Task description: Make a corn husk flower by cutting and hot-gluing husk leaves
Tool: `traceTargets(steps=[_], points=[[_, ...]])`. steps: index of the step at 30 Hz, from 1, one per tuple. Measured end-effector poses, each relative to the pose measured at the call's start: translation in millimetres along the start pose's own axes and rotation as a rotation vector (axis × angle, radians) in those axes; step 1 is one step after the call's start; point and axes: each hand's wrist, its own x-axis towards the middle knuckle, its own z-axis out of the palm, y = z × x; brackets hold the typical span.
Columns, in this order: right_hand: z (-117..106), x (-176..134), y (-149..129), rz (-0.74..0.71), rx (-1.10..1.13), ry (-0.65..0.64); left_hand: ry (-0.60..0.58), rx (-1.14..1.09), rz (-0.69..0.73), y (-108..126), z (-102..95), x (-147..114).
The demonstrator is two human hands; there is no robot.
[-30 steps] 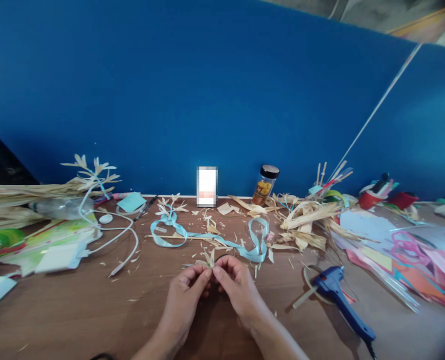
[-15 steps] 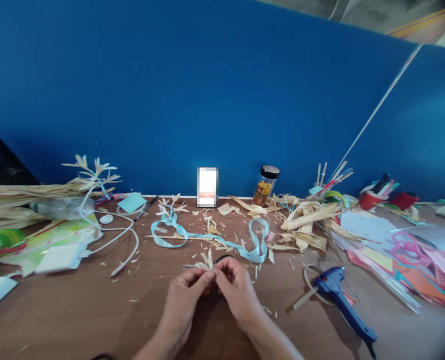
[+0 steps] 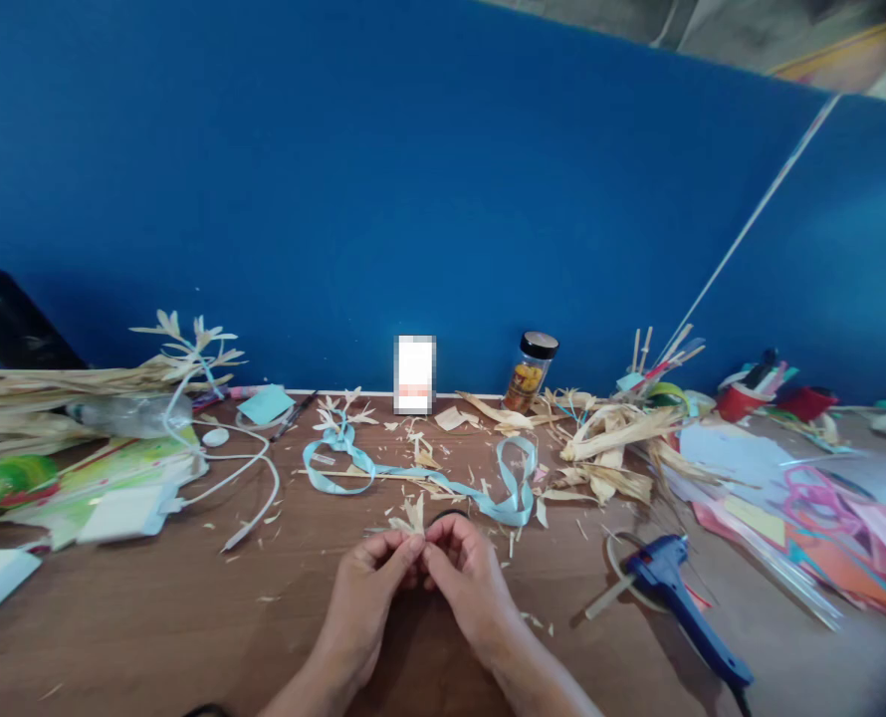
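Note:
Close together at the front middle of the table, my left hand [image 3: 372,588] and my right hand [image 3: 469,583] meet at their fingertips. Both pinch the base of a small corn husk flower [image 3: 413,513], whose pale strips stick up above the fingers. My fingers hide its lower part. Just behind my right fingers shows the curved edge of something black [image 3: 449,515], mostly covered. A light blue ribbon [image 3: 413,470] lies looped beyond my hands, and a finished-looking husk flower [image 3: 343,408] rests at its left loop.
A blue glue gun [image 3: 674,588] lies to the right, beside a pile of dried corn husks [image 3: 614,438] and coloured paper [image 3: 808,538]. A lidded jar [image 3: 527,373] stands against the blue partition. White cables [image 3: 268,488] and a plastic bottle [image 3: 133,413] are on the left. Husk scraps litter the middle.
My hands stay almost in place, with fingertips drawn slightly closer around the flower. Its strips now stand a little differently. The view has shifted very slightly.

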Motion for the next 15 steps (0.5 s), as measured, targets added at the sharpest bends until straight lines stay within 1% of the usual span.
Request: traceTargets(steps=[5,10,15], points=[[0.6,1.1,1.5,0.023,0.067,0.024,-0.064,-0.019,-0.01,0.0,0.1,0.4],[1.2,0.7,3.3,0.005,0.119,-0.004,-0.04,-0.024,-0.018,-0.7,-1.6,0.6],[-1.1,1.3,3.8,0.003,0.095,-0.05,-0.003,0.024,-0.006,1.3,-1.5,0.0]])
